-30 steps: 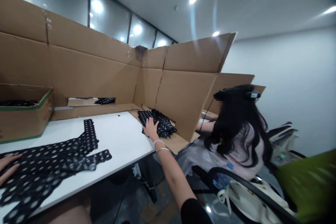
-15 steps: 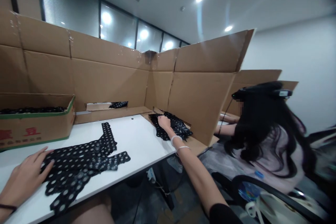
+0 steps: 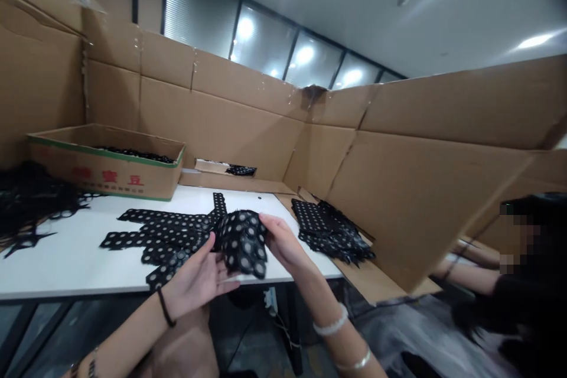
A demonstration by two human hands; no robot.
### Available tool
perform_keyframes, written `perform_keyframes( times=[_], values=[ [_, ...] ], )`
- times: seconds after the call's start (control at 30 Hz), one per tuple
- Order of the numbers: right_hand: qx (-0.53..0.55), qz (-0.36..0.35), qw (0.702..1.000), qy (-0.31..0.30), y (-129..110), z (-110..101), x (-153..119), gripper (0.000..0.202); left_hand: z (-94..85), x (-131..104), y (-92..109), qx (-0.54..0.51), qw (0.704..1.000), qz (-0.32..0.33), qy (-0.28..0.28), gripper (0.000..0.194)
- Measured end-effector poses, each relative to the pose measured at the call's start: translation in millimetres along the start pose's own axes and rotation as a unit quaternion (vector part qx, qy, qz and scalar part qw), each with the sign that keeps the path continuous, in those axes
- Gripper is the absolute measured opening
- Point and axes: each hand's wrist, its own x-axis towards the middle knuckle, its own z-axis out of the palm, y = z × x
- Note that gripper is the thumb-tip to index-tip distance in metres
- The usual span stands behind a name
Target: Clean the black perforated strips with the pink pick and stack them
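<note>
A black sheet piece with pale round spots [image 3: 244, 242] is lifted above the table's front part, curved over. My right hand [image 3: 283, 242] pinches its right upper edge between thumb and fingers. My left hand [image 3: 201, 277] is beside and below its left side, palm up, fingers apart; whether it touches the piece is hard to tell. Behind and left of my hands, several flat spotted black pieces [image 3: 166, 233] overlap on the white table [image 3: 88, 266]. A stack of similar pieces [image 3: 328, 227] lies at the right by the cardboard wall.
An open cardboard box [image 3: 110, 174] holding black pieces stands at the back left. Tangled black scraps [image 3: 26, 207] lie at the far left. Cardboard walls [image 3: 230, 124] rise behind and at the right. A person [image 3: 527, 266] sits beyond the right wall, forearms visible.
My right hand has come from the right stack towards the middle and now holds a spotted piece. My left hand has left the flat pieces and moved right. The view has turned left.
</note>
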Motion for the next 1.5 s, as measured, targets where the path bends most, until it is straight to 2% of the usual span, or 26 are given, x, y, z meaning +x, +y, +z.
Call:
perform_keyframes(
  times=[0.03,0.1,0.2,0.23,0.3,0.33,0.4,0.43,0.5,0.57,0.7,0.8,0.9,1.03,1.13,1.27,1.37,1.43,1.5],
  values=[
    [0.012,0.002,1.0,0.005,-0.4,6.3,-8.5,0.031,1.2,2.2,0.7,-0.025,0.999,0.029,0.014,0.064],
    [0.016,-0.001,1.0,0.021,1.0,10.9,-21.5,0.031,0.7,9.9,5.3,-0.031,0.993,0.081,0.08,0.049],
    [0.042,-0.008,0.997,0.065,7.3,0.2,-24.5,0.031,1.9,36.3,25.1,0.012,0.965,0.189,0.183,0.028],
    [0.062,-0.009,0.995,0.083,9.9,-7.0,-20.9,0.03,4.8,50.1,36.1,0.037,0.947,0.246,0.201,0.031],
    [0.106,-0.018,0.986,0.125,16.2,-24.5,-9.4,0.028,14.3,83.7,63.0,0.137,0.903,0.353,0.204,0.05],
    [0.128,-0.027,0.98,0.151,20.4,-33.9,-3.1,0.027,20.0,102.5,76.6,0.209,0.885,0.369,0.194,0.059],
    [0.179,-0.027,0.959,0.219,32.4,-51.2,6.3,0.021,30.3,139.8,96.5,0.381,0.852,0.308,0.188,0.062],
    [0.211,-0.014,0.942,0.262,40.6,-58.4,8.1,0.015,33.8,156.8,99.9,0.467,0.814,0.271,0.213,0.059],
    [0.28,0.029,0.897,0.34,60.4,-68.3,5.8,0.01,35.7,183.4,91.0,0.528,0.785,0.231,0.227,0.059],
    [0.334,0.072,0.859,0.382,80.9,-72.9,-2.1,0.018,30.4,197.4,65.3,0.566,0.767,0.199,0.226,0.063],
    [0.391,0.119,0.832,0.376,104.1,-78.3,-20.2,0.027,10.2,195.7,8.1,0.649,0.72,0.178,0.171,0.061],
    [0.425,0.14,0.825,0.346,103.5,-85.9,-29.7,0.026,4.2,190.1,-15.6,0.687,0.698,0.187,0.079,0.052],
    [0.446,0.158,0.822,0.317,99.0,-93.2,-33.9,0.024,7.4,193.2,-23.4,0.696,0.695,0.18,0.001,0.045],
    [0.461,0.169,0.819,0.296,97.2,-97.9,-35.0,0.021,10.2,204.8,-19.1,0.675,0.714,0.184,-0.026,0.03],
    [0.461,0.181,0.818,0.292,96.4,-100.6,-37.3,0.023,6.0,212.3,-11.9,0.639,0.745,0.19,0.002,0.027],
    [0.455,0.193,0.817,0.297,91.0,-105.4,-42.7,0.024,-2.0,218.3,2.5,0.568,0.791,0.204,0.101,0.048],
    [0.415,0.191,0.832,0.315,81.6,-106.8,-46.4,0.026,-3.1,216.2,22.3,0.517,0.809,0.235,0.151,0.048],
    [0.34,0.149,0.851,0.372,71.6,-103.2,-49.4,0.028,1.3,206.4,39.7,0.496,0.814,0.26,0.158,0.037],
    [0.219,0.047,0.867,0.445,58.5,-93.8,-54.8,0.039,11.9,186.3,57.5,0.487,0.816,0.279,0.14,0.03]
  ],
)
